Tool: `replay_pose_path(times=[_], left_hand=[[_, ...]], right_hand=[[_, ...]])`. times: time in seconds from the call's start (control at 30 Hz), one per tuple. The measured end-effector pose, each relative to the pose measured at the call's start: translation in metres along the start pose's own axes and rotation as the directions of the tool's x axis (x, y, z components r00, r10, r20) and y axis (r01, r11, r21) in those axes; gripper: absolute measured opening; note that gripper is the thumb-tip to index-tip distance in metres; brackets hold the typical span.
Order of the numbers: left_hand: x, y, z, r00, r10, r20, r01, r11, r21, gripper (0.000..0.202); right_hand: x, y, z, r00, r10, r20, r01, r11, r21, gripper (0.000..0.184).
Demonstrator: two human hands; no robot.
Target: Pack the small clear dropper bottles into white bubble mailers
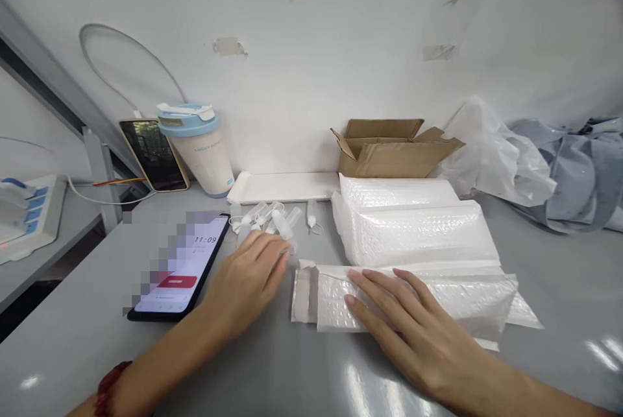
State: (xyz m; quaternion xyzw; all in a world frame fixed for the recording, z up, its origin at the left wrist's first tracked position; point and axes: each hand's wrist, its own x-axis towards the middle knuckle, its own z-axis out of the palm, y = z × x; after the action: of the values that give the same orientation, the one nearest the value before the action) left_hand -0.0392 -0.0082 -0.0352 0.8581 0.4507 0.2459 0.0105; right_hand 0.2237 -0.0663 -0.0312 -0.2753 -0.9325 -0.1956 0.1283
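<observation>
My left hand (pixel 256 264) has its fingers curled together at the near edge of a pile of small clear plastic bottles (pixel 265 214) with white tips and looped cap straps. Something clear shows by its fingertips, but what it holds is mostly hidden. My right hand (pixel 413 323) lies flat with fingers spread on a white bubble mailer (pixel 335 307), whose flap end points left. Just behind are more white bubble mailers (pixel 418 229), stacked and overlapping. A single small bottle (pixel 311 214) lies apart, right of the pile.
Left of my left hand lies a phone (pixel 182 268) with its screen lit. Farther back are a tumbler (pixel 202 151), a second phone (pixel 156 154) on a cable, a long white flat box (pixel 287 187), an open cardboard box (pixel 389 151) and a plastic bag (pixel 491 151). A power strip (pixel 32 216) sits far left.
</observation>
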Motion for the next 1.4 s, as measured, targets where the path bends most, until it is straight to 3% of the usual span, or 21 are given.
replay_pose_path(times=[0.13, 0.27, 0.4, 0.5, 0.6, 0.67, 0.73, 1.03, 1.17, 1.27, 1.33, 1.4], left_hand=[[0.003, -0.011, 0.002, 0.988, 0.125, 0.088, -0.142, 0.964, 0.224, 0.025], [0.003, -0.010, 0.004, 0.975, 0.162, 0.149, -0.196, 0.948, 0.252, 0.029], [0.002, -0.008, 0.001, 0.990, 0.139, 0.027, -0.142, 0.979, 0.148, 0.028], [0.001, -0.002, -0.004, 0.993, -0.066, -0.102, 0.059, 0.996, -0.065, 0.029], [0.001, 0.010, -0.011, 0.914, -0.375, -0.153, 0.284, 0.863, -0.417, 0.035], [0.001, 0.018, -0.015, 0.871, -0.478, -0.115, 0.299, 0.701, -0.647, 0.033], [0.002, 0.024, -0.016, 0.860, -0.507, -0.065, 0.279, 0.571, -0.773, 0.030], [0.001, 0.027, -0.005, 0.823, -0.502, 0.266, 0.477, 0.358, -0.802, 0.020], [0.001, 0.031, -0.003, 0.809, -0.474, 0.347, 0.513, 0.282, -0.811, 0.020], [-0.001, 0.034, -0.002, 0.815, -0.463, 0.348, 0.534, 0.369, -0.760, 0.017], [-0.003, 0.034, 0.000, 0.875, -0.412, 0.254, 0.464, 0.568, -0.680, 0.012], [-0.006, 0.032, 0.004, 0.956, -0.267, 0.121, 0.289, 0.791, -0.539, 0.014]], right_hand=[[-0.002, 0.000, 0.002, 1.000, 0.014, 0.005, -0.014, 0.999, 0.037, 0.038], [-0.004, 0.002, 0.005, 0.995, 0.100, 0.014, -0.100, 0.995, 0.026, 0.045], [-0.002, 0.005, 0.005, 0.982, 0.188, 0.002, -0.188, 0.982, 0.013, 0.046], [0.000, 0.007, 0.004, 0.979, 0.203, -0.022, -0.202, 0.979, 0.026, 0.047], [0.000, 0.007, 0.005, 0.975, 0.218, -0.033, -0.216, 0.975, 0.050, 0.049], [0.000, 0.007, 0.006, 0.972, 0.232, -0.028, -0.229, 0.970, 0.075, 0.049], [-0.001, 0.007, 0.007, 0.969, 0.247, -0.024, -0.243, 0.965, 0.096, 0.049], [-0.001, 0.008, 0.007, 0.960, 0.280, -0.022, -0.275, 0.953, 0.129, 0.049], [-0.002, 0.008, 0.005, 0.956, 0.292, -0.033, -0.283, 0.946, 0.157, 0.050], [-0.002, 0.008, 0.005, 0.952, 0.303, -0.037, -0.291, 0.937, 0.193, 0.050], [-0.002, 0.009, 0.005, 0.953, 0.303, -0.032, -0.290, 0.934, 0.210, 0.051], [-0.001, 0.009, 0.005, 0.954, 0.298, -0.021, -0.287, 0.933, 0.216, 0.052]])
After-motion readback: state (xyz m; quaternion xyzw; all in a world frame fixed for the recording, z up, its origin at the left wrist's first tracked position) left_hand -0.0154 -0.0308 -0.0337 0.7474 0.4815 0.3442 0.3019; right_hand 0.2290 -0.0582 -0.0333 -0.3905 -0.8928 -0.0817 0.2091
